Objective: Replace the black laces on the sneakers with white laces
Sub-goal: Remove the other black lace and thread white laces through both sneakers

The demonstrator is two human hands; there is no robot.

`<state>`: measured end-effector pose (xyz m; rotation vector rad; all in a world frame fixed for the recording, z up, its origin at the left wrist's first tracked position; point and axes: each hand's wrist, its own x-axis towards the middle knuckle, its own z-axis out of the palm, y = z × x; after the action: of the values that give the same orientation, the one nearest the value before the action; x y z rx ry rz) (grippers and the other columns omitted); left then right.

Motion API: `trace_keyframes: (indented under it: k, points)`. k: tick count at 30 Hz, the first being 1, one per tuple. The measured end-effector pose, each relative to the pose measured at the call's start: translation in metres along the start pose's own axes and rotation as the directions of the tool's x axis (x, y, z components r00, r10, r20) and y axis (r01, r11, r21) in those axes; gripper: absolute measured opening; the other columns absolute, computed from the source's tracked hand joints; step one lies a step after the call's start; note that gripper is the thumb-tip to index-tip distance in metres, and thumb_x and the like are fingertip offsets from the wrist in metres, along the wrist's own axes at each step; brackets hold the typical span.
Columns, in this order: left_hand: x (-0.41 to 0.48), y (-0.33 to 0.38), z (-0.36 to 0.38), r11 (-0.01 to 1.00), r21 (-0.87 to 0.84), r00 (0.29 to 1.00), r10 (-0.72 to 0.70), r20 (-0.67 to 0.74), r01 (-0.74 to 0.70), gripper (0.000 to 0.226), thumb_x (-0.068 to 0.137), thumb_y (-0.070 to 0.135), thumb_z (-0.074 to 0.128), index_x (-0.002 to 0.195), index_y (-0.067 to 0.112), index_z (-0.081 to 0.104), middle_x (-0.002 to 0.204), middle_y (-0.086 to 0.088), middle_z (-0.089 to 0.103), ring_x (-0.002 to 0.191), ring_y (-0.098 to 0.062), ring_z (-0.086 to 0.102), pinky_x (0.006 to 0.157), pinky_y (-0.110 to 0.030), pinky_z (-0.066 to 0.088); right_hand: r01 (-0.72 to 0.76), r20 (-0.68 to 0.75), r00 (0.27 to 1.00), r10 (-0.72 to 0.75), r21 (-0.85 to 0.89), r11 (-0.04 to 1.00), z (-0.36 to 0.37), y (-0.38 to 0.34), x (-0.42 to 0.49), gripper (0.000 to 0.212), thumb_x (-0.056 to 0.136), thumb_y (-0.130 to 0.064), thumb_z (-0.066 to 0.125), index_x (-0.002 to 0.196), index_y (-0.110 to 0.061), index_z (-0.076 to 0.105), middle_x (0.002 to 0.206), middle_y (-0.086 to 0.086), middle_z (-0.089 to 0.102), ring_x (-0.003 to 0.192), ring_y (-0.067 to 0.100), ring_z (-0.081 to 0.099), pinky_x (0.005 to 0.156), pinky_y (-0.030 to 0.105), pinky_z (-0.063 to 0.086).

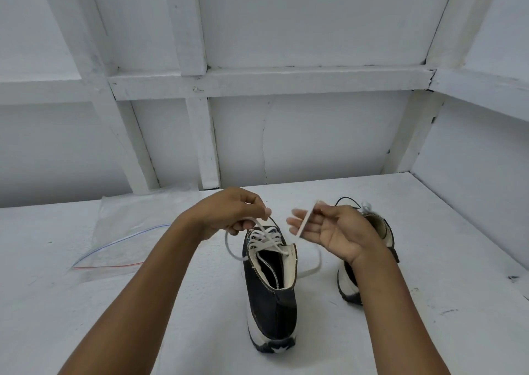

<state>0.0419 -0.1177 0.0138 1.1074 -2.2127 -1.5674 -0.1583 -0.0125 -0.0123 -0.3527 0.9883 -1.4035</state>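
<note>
Pinching white lace over sneaker: L hand, R hand; bag left.

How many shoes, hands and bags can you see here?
Black canvas high-top sneakers with white rubber soles: 2
Bare hands: 2, left hand and right hand, both holding the white flat shoelace
Clear plastic zip bag: 1
Total: 5

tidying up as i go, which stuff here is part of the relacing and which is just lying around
In the job: middle sneaker, white lace, second sneaker, left hand, right hand.
Lying about: plastic zip bag.
</note>
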Motion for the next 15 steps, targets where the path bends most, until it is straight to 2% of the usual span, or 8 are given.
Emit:
trace_keyframes:
  k: [2,4,5,6,8,10,11,15]
  points:
    - [0.0,-0.002,-0.003,1.0,-0.015,1.0,-0.007,-0.002,0.007,0.02,0.091,0.026,0.069,0.084,0.007,0.07,0.059,-0.003,0.051,0.052,-0.013,0.038,0.052,-0.025,0.033,-0.005,-0.043,0.999,0.008,0.074,0.997,-0.002,-0.003,0.003,0.028,0.101,-0.011,0.036,0.075,-0.011,0.047,0.058,0.009,0.058,0.041,0.017,0.055,0.04,0.024,0.05]
    - [0.0,-0.003,-0.003,1.0,-0.011,1.0,-0.012,0.0,0.012,0.019,0.092,0.024,0.067,0.084,0.007,0.07,0.061,-0.004,0.055,0.052,-0.013,0.04,0.053,-0.026,0.035,-0.048,-0.077,0.996,0.039,-0.116,0.992,-0.004,-0.002,0.005,0.025,0.099,-0.018,0.041,0.074,-0.015,0.043,0.053,0.001,0.043,0.033,0.007,0.029,0.032,0.014,0.023]
    - [0.0,-0.003,-0.003,1.0,0.001,1.0,-0.012,0.002,0.012,0.019,0.093,0.024,0.067,0.084,0.008,0.069,0.063,-0.005,0.058,0.052,-0.013,0.041,0.054,-0.026,0.036,-0.068,-0.087,0.995,0.046,-0.261,0.963,-0.005,0.0,0.006,0.024,0.099,-0.022,0.045,0.076,-0.015,0.044,0.054,0.001,0.043,0.033,0.005,0.023,0.033,0.013,0.017]
    - [0.0,-0.004,-0.002,1.0,0.012,1.0,-0.011,0.006,0.011,0.019,0.093,0.025,0.067,0.083,0.009,0.07,0.065,-0.008,0.062,0.052,-0.013,0.043,0.054,-0.026,0.037,-0.085,-0.09,0.995,0.051,-0.434,0.897,-0.005,0.002,0.004,0.023,0.098,-0.026,0.05,0.079,-0.014,0.048,0.058,0.002,0.047,0.034,0.005,0.021,0.034,0.013,0.015]
    - [0.001,-0.004,-0.001,1.0,0.029,1.0,-0.004,0.02,0.004,0.022,0.093,0.027,0.066,0.086,0.007,0.071,0.073,-0.014,0.069,0.054,-0.014,0.048,0.055,-0.026,0.04,-0.118,-0.075,0.993,0.094,-0.759,0.64,-0.002,0.003,-0.005,0.026,0.098,-0.03,0.053,0.082,-0.01,0.058,0.064,0.002,0.058,0.038,0.006,0.023,0.038,0.016,0.017]
    - [0.003,-0.004,0.001,0.998,0.056,0.999,0.001,0.034,-0.002,0.024,0.093,0.026,0.065,0.092,0.002,0.07,0.082,-0.016,0.073,0.058,-0.016,0.054,0.058,-0.027,0.045,-0.093,-0.02,0.984,0.178,-0.906,0.413,0.001,0.007,-0.013,0.035,0.099,-0.027,0.05,0.073,-0.009,0.065,0.059,-0.003,0.061,0.041,0.007,0.025,0.042,0.019,0.018]
    - [0.003,-0.004,0.002,0.998,0.068,0.999,0.004,0.039,-0.006,0.024,0.094,0.025,0.065,0.094,0.002,0.07,0.084,-0.014,0.074,0.061,-0.016,0.058,0.061,-0.027,0.048,-0.058,0.024,0.98,0.199,-0.916,0.396,0.0,0.009,-0.015,0.037,0.099,-0.026,0.051,0.069,-0.01,0.065,0.056,-0.005,0.059,0.042,0.007,0.026,0.044,0.02,0.019]
    - [0.005,-0.006,0.005,0.997,0.072,1.0,0.005,0.023,-0.007,0.021,0.094,0.025,0.065,0.096,0.005,0.07,0.088,-0.006,0.077,0.078,-0.014,0.069,0.073,-0.027,0.055,0.089,0.132,0.991,-0.003,-0.653,0.752,-0.005,0.012,-0.008,0.033,0.094,-0.018,0.058,0.061,-0.012,0.057,0.067,0.003,0.057,0.057,0.012,0.044,0.051,0.023,0.032]
